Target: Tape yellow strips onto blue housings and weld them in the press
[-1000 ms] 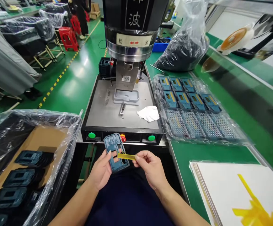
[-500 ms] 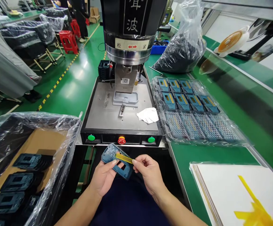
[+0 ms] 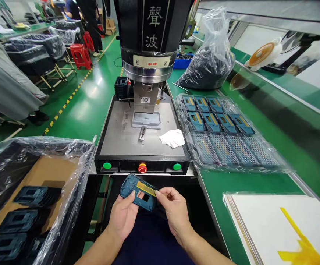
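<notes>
My left hand [image 3: 124, 214] grips a dark blue plastic housing [image 3: 129, 184] by its lower left edge, thumb on top. The housing has rectangular cut-outs and lies tilted in front of the machine. Between thumb and fingers of my right hand [image 3: 174, 209] is the right end of a yellow strip [image 3: 145, 188]. This strip lies along the upper edge of the housing, over or against its surface; whether it is stuck down all along I cannot tell. Some right fingers are hidden behind the thumb and the housing.
An ultrasonic press [image 3: 146, 66] stands ahead, a grey fixture [image 3: 146, 119] under its horn and a white cloth [image 3: 172, 138] on its base. Right: a clear tray [image 3: 198, 165] holding several housings, and a white board [image 3: 259, 213] with yellow strips. Left: a plastic-lined bin [image 3: 89, 147] of housings.
The yellow strip has come down flatter along the housing, with my right thumb and fingers still at its right end. The camera view has shifted slightly.
</notes>
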The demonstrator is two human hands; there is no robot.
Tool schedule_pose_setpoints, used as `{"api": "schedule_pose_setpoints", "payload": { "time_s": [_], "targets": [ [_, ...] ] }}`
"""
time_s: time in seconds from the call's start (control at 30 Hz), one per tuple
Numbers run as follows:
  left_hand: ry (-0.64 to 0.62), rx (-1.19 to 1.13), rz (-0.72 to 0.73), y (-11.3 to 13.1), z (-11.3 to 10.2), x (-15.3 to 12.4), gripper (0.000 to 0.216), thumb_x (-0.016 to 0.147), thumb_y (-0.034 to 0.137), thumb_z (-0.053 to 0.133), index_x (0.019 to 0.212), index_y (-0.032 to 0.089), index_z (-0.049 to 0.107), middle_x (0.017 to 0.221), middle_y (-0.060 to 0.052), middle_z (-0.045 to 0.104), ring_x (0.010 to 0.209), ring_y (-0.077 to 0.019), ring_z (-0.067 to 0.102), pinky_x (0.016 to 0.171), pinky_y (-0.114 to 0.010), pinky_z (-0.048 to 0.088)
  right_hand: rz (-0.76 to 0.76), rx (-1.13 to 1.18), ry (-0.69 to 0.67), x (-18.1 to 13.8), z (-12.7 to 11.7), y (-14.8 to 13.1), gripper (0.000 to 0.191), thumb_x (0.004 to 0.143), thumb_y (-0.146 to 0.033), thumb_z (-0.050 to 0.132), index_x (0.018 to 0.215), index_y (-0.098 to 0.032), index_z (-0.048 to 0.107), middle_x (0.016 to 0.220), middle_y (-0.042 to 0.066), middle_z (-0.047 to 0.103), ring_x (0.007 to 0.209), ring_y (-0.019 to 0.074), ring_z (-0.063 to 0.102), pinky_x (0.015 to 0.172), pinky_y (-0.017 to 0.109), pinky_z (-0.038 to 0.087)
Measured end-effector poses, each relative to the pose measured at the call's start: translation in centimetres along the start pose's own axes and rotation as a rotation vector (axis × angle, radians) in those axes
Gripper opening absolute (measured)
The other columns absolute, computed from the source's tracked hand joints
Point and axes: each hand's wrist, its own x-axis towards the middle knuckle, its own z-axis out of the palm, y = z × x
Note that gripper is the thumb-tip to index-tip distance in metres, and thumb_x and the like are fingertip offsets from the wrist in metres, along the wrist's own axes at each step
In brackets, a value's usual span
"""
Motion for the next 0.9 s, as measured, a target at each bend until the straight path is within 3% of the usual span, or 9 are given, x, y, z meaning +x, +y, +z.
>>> {"api": "schedule_pose_setpoints", "payload": {
  "time_s": [0.2, 0.33, 0.47, 0.6, 0.9],
  "targets": [
    [-0.026, 0.018, 0.004, -0.3, 0.0, -0.2, 0.052, 0.075, 0.006, 0.066, 0.123, 0.027, 0.060, 0.118, -0.005, 0.067, 0.120, -0.0239, 0.055, 0.111, -0.044, 0.037, -0.091, -0.030, -0.020, 0.3, -0.1, 0.7, 0.027, 0.065, -0.042, 0.080, 0.072, -0.020, 0.067, 0.074, 0.004, 0.064, 0.088, 0.0225, 0.059, 0.076, 0.030, 0.045],
    [-0.091, 0.127, -0.061, 0.6, -0.5, -0.5, 0.046, 0.075, 0.013, 0.069, 0.119, 0.024, 0.061, 0.115, -0.006, 0.068, 0.120, -0.0275, 0.055, 0.106, -0.047, 0.041, -0.087, -0.028, -0.078, 0.8, -0.5, -0.1, 0.028, 0.066, -0.043, 0.080, 0.074, -0.019, 0.067, 0.070, 0.002, 0.062, 0.065, 0.0154, 0.055, 0.063, 0.027, 0.044],
    [-0.211, 0.349, -0.180, 3.2, -0.7, -0.7, 0.044, 0.073, 0.029, 0.073, 0.115, 0.020, 0.062, 0.110, -0.011, 0.069, 0.108, -0.0314, 0.062, 0.092, -0.044, 0.050, -0.141, -0.117, -0.140, 1.4, -1.2, -1.4, 0.028, 0.068, -0.043, 0.078, 0.075, -0.019, 0.067, 0.075, 0.003, 0.065, 0.071, 0.0175, 0.057, 0.067, 0.029, 0.045],
    [-0.129, 0.685, -0.170, 4.5, 0.1, -0.7, 0.055, 0.068, 0.031, 0.079, 0.118, 0.019, 0.060, 0.107, -0.011, 0.070, 0.097, -0.0256, 0.066, 0.088, -0.037, 0.051, -0.152, -0.171, -0.213, 1.6, -1.4, -1.6, 0.023, 0.070, -0.039, 0.076, 0.076, -0.020, 0.066, 0.076, 0.005, 0.066, 0.088, 0.0237, 0.062, 0.076, 0.032, 0.047],
    [0.016, 0.992, 0.004, 2.3, -0.9, 0.5, 0.046, 0.061, 0.040, 0.081, 0.098, 0.015, 0.069, 0.081, -0.008, 0.072, 0.076, -0.0224, 0.067, 0.071, -0.032, 0.052, -0.312, -0.360, -0.211, 0.9, -1.2, -0.6, 0.012, 0.079, -0.033, 0.068, 0.077, -0.021, 0.067, 0.082, 0.005, 0.067, 0.095, 0.0246, 0.063, 0.084, 0.036, 0.048]
  ]
}}
